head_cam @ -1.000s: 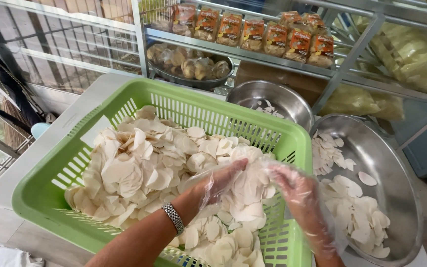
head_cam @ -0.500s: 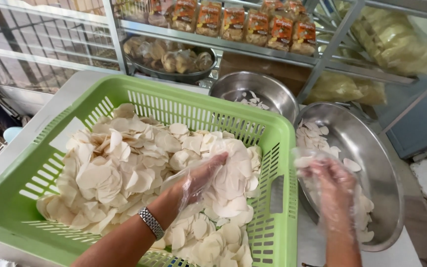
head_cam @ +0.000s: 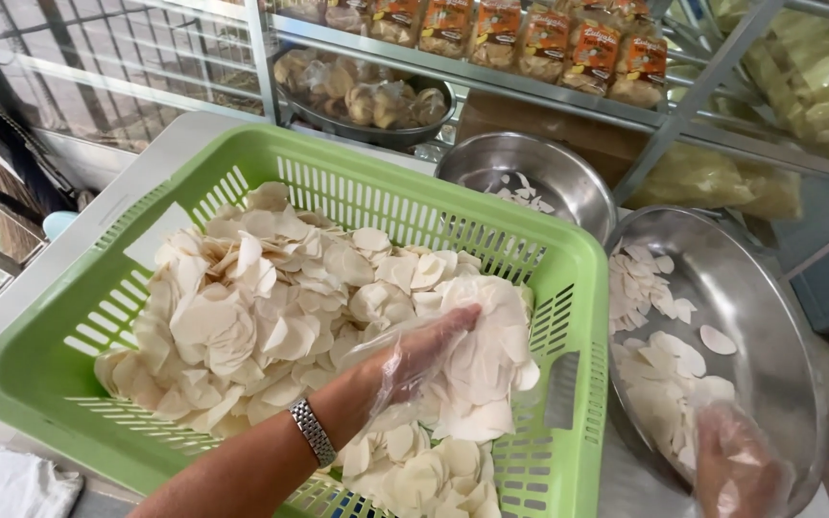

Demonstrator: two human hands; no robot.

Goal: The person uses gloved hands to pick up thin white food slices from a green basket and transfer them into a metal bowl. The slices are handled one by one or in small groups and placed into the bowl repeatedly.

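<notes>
A green slotted plastic basket (head_cam: 582, 288) holds a heap of pale round cracker chips (head_cam: 271, 297). My left hand (head_cam: 424, 350), in a clear plastic glove with a metal watch on the wrist, lies flat on the chips at the basket's right side, fingers spread. My right hand (head_cam: 736, 470), also gloved, is low over the near rim of a wide steel pan (head_cam: 769, 297) that holds several loose chips (head_cam: 669, 360). It is blurred; whether it holds chips is unclear.
A smaller steel bowl (head_cam: 530, 173) with a few chips stands behind the basket. A metal rack at the back carries packaged snacks (head_cam: 501, 29) and a dark bowl of bagged food (head_cam: 367, 96). Bags of yellow chips (head_cam: 817, 86) sit at right. A white cloth (head_cam: 7, 484) lies bottom left.
My right hand has left the basket and swung right and down over the steel pan. My left hand has stayed on the chips. The view has shifted slightly.
</notes>
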